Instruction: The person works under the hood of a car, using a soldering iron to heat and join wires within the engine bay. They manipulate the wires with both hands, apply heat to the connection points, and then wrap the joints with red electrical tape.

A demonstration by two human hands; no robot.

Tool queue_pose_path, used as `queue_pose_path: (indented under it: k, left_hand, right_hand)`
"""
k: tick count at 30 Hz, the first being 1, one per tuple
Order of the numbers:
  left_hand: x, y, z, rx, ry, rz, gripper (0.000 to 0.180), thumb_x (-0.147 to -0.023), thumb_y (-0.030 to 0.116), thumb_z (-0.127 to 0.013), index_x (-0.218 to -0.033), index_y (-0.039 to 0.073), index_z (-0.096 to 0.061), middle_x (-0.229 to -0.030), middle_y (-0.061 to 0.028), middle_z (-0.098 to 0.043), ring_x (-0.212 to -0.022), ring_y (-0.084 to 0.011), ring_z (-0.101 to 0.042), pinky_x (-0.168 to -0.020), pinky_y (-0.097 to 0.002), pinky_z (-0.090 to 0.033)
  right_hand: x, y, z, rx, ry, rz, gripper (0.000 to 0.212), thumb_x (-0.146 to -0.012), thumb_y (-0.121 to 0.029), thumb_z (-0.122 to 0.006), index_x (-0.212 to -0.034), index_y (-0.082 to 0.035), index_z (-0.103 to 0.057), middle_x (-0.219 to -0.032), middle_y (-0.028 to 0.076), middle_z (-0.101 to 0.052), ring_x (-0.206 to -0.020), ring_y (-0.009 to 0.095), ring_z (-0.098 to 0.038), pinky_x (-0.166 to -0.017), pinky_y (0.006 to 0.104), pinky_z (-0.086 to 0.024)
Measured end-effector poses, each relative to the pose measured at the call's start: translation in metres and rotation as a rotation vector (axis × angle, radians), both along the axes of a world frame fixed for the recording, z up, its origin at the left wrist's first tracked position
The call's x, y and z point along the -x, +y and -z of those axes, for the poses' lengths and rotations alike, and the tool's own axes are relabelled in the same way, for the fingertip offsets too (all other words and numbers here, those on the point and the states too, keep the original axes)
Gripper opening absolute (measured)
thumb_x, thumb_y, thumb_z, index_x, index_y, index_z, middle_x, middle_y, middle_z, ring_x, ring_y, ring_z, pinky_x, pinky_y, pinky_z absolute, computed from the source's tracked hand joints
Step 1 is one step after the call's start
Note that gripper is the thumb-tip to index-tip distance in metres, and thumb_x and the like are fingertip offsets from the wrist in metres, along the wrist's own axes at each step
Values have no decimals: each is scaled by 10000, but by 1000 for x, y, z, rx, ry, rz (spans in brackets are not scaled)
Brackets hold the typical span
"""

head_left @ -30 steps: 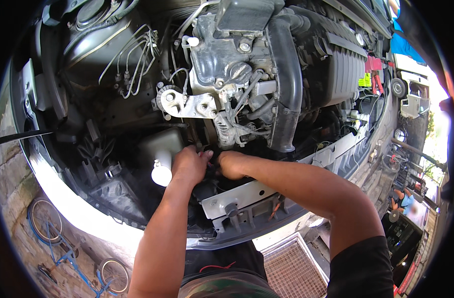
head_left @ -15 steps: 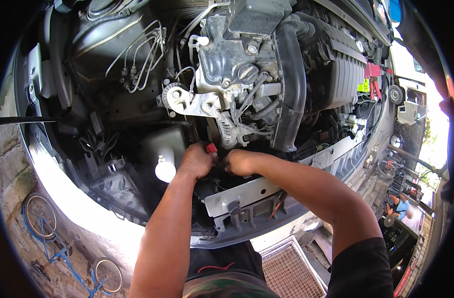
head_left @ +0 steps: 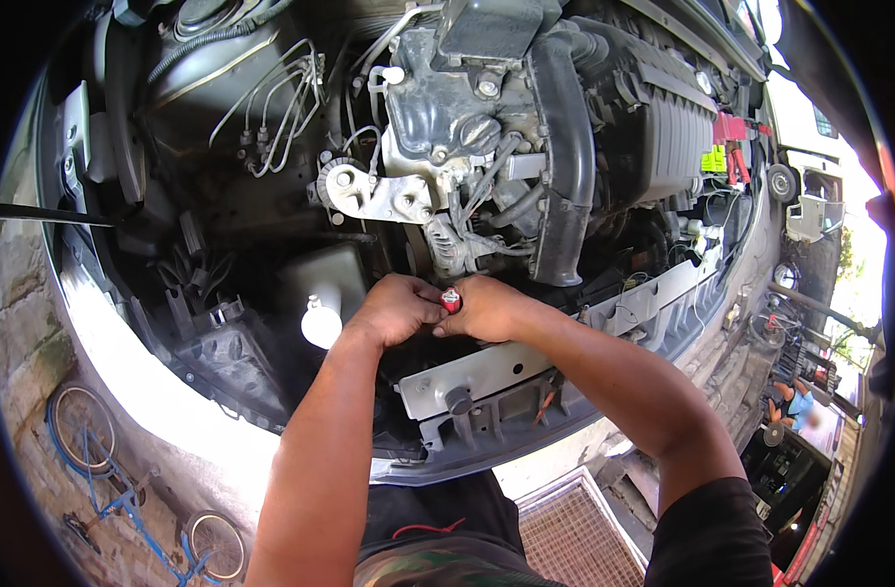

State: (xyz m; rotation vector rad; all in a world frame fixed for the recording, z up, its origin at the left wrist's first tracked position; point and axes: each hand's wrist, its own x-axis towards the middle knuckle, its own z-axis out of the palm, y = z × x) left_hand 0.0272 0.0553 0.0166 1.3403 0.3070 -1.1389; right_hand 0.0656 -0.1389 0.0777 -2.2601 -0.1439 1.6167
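Both my hands meet in the engine bay, below the alternator [head_left: 449, 245] at the engine's near side. My left hand [head_left: 398, 311] is closed, its thumb and fingertips against a small red piece with a silvery end [head_left: 451, 300]. From the other side my right hand [head_left: 488, 311] curls its fingers around the same piece. Its exact kind is too small to tell, and whatever lies beneath the hands is hidden. To the left of my left hand stands a translucent reservoir with a white cap [head_left: 321, 324].
A pale metal crossmember [head_left: 477, 377] runs under my right forearm. A wide black air duct [head_left: 563, 166] and the air filter box [head_left: 653, 137] stand to the right. A metal bracket [head_left: 374, 193] lies beyond my hands. A blue bicycle [head_left: 124, 499] rests outside, lower left.
The red piece, earlier beside my left fingers, now sits between both hands. My right hand has closed in against my left, and the red piece shows its silvery end upward.
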Motion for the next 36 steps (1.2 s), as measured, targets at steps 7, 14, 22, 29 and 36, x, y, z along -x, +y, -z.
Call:
queue_pose_path:
  k: [7, 14, 22, 29, 36]
  left_hand:
    - [16, -9, -2, -253, -335, 278, 359, -877, 138, -786, -1223, 46, -796, -1120, -216, -805, -1059, -370, -768, -975, -427, -574]
    - [16, -11, 2, -408, -209, 295, 399, -924, 322, -827, -1174, 13, -787, -1159, -243, -783, -1108, -402, -747, -964, -457, -567]
    - [20, -1, 14, -399, -150, 183, 485, -1015, 388, -755, -1169, -72, -757, -1067, -268, -780, -964, -315, -749, -893, -459, -561]
    - [22, -7, 20, -289, 117, -35, 442, -1071, 348, -711, -1158, -84, -739, -1097, -194, -758, -926, -250, -731, -781, -424, -597]
    - [18, -5, 28, -324, 58, 55, 434, -1087, 356, -689, -1092, -75, -740, -1049, -159, -765, -824, -214, -735, -715, -405, -605]
  right_hand:
    - [0, 3, 7, -22, -27, 102, 473, -939, -415, -828, -958, 51, -753, -847, 226, -762, -820, 342, -754, -786, 455, -579]
    - [6, -4, 21, -64, 35, 29, 396, -918, -329, -818, -977, 60, -781, -880, 222, -779, -826, 333, -755, -791, 448, -585]
    - [9, 32, 24, 128, -89, -344, 391, -867, -315, -823, -1032, 39, -807, -1076, 274, -777, -1034, 439, -756, -935, 486, -602]
    - [12, 40, 33, 164, -97, -384, 281, -906, -181, -706, -1086, 1, -821, -1172, 265, -773, -1137, 402, -751, -973, 468, -601]
    - [14, 29, 45, 127, -160, -595, 270, -913, -186, -657, -989, -4, -842, -1134, 268, -777, -1115, 392, -762, -958, 463, -608]
